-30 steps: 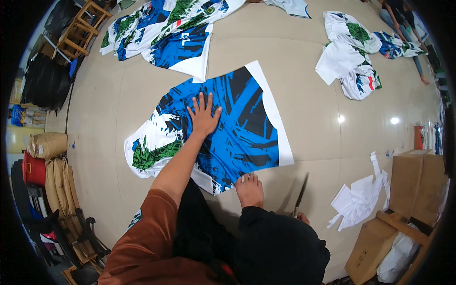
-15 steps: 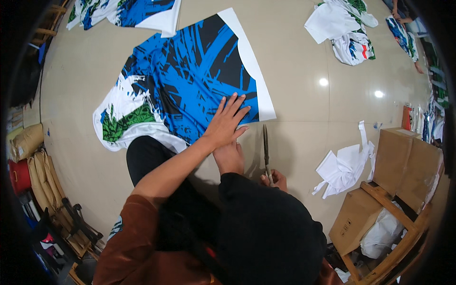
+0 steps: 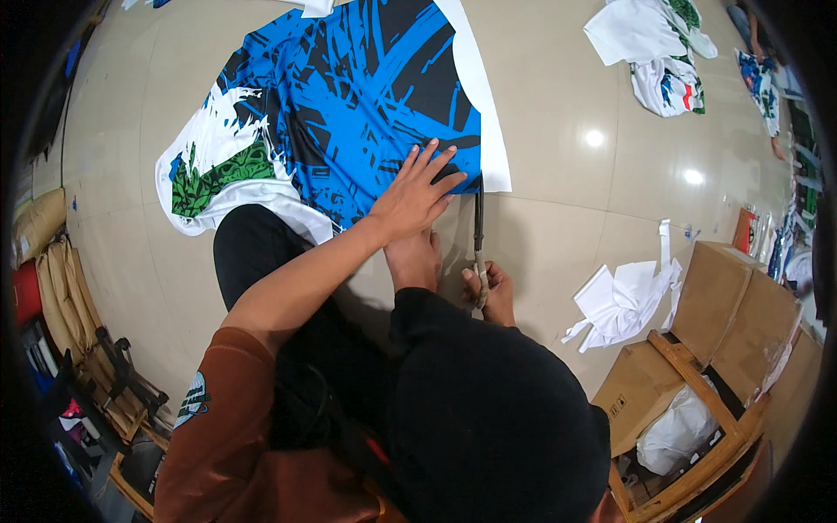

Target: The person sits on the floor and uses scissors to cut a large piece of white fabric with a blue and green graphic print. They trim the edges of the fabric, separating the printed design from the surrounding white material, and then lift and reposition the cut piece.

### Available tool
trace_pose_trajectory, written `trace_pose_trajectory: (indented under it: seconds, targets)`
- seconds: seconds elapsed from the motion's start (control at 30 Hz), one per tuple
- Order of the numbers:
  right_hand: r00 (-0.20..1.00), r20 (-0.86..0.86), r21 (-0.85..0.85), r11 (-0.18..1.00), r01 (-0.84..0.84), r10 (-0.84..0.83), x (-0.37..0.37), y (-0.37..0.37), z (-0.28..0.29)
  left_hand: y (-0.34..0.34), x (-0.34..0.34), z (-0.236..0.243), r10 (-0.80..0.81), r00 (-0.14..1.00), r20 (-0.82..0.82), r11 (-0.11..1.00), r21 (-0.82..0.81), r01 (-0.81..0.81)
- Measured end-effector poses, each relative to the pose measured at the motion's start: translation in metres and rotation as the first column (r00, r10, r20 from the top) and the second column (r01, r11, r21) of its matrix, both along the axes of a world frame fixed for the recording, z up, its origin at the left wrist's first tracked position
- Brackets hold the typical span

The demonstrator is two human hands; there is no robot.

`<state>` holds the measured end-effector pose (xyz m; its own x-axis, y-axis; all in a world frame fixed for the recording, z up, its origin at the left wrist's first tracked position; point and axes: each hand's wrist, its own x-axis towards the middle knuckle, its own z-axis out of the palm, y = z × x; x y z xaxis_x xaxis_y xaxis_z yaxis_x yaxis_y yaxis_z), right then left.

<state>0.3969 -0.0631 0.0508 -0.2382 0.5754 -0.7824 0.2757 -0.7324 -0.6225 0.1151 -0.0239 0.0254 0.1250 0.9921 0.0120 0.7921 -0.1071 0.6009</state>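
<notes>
A printed fabric piece, blue and black with a white and green part at its left, lies on the tiled floor. My left hand rests flat on its near edge, fingers spread. In my right hand, fingers closed around the handles, is a pair of scissors pointing away from me. The blade tips reach the near edge of the fabric, where the blue print meets its white border. My bare foot is just below my left hand.
White fabric scraps lie to the right, near cardboard boxes and a wooden frame. More printed fabric lies at the far right, near another person's arm. Brown packages line the left side.
The scissors have moved up to the fabric's near edge; a gap showed there before. My left hand stays flat on the cloth. The whole view has shifted slightly.
</notes>
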Motion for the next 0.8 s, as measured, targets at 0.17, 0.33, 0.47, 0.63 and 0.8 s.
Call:
trace_pose_trajectory:
  seconds: [0.17,0.33,0.47,0.63,0.8]
  targets:
    - [1.000,-0.012,0.005,1.000,0.025,-0.025,-0.0013,0.0044,0.0077,0.0008,0.0007,-0.0016,-0.007,1.000,0.003,1.000,0.003,0.007]
    - [1.000,0.009,0.003,1.000,0.017,-0.017,-0.0015,0.0050,0.0069,0.0017,0.0010,-0.0028,-0.008,1.000,-0.002,1.000,-0.001,0.008]
    - [1.000,0.006,0.017,1.000,0.008,-0.008,-0.0010,0.0042,0.0036,0.0013,0.0006,-0.0036,-0.008,1.000,0.003,1.000,-0.005,0.008]
    - [0.999,0.034,0.042,0.999,-0.013,0.012,-0.0007,0.0027,0.0008,0.0009,0.0011,-0.0037,-0.006,1.000,-0.004,1.000,-0.009,0.006]
    - [0.999,0.033,0.049,0.999,-0.008,0.006,-0.0024,0.0020,0.0009,0.0008,0.0008,-0.0041,-0.014,1.000,-0.001,1.000,-0.011,0.014]
